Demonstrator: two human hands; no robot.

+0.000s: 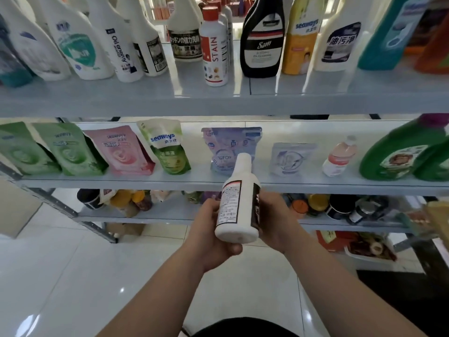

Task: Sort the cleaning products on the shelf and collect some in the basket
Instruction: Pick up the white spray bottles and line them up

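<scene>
Centre of frame: bottle (237,203), cap end tilted up and away, in front of the shelf (121,184). Left hand (211,237) curls round its base, thumb beneath; right hand (277,222) wraps its dark-labelled side.

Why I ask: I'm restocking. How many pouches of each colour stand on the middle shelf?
Green pouches: 2
Pink pouch: 1
White-and-green pouch: 1
Pale lilac-blue pouches: 2
Total: 6 pouches in plain view; any tucked behind these can't be counted.
</scene>
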